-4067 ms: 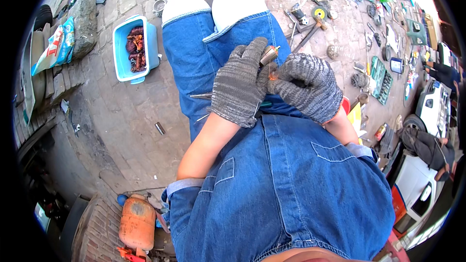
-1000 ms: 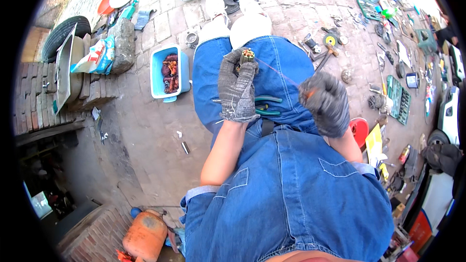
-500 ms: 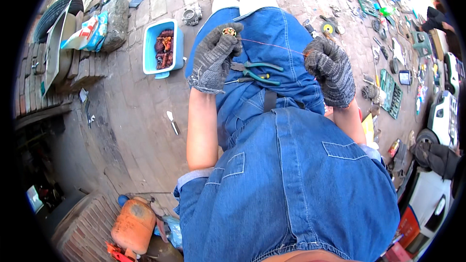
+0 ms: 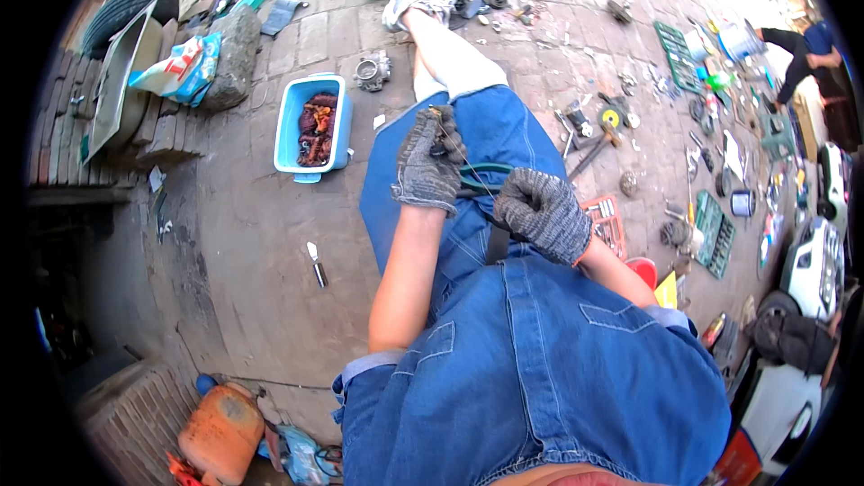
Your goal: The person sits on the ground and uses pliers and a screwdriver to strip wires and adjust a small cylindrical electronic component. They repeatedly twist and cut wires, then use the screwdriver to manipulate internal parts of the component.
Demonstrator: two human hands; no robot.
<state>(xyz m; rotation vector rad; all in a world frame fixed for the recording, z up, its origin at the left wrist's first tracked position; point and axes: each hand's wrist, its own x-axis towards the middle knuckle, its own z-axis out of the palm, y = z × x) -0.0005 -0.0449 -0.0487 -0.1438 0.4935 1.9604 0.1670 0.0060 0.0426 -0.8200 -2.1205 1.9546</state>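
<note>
My left hand (image 4: 427,162), in a grey knit glove, is closed around a small round part, mostly hidden by the fingers; a gold-coloured bit shows at the fingertips. From it a thin copper-coloured wire (image 4: 474,171) slants down to my right hand (image 4: 544,214), gloved alike and closed on the wire's other end. Both hands are held above my lap. Under the wire, green-handled pliers (image 4: 488,167) lie on my blue denim apron (image 4: 522,135), partly covered by the hands.
Left of my legs stands a blue tub (image 4: 286,139) of reddish-brown coiled scraps (image 4: 315,130). A knife-like tool (image 4: 317,265) lies on the paving. To the right are socket sets (image 4: 715,234), a hammer (image 4: 594,151) and scattered parts. Another person's arm (image 4: 792,67) reaches in at far right.
My right hand has come left and lower, nearer my left hand, and the wire between them now slants more steeply. My lower legs have crossed. The whole view has shifted.
</note>
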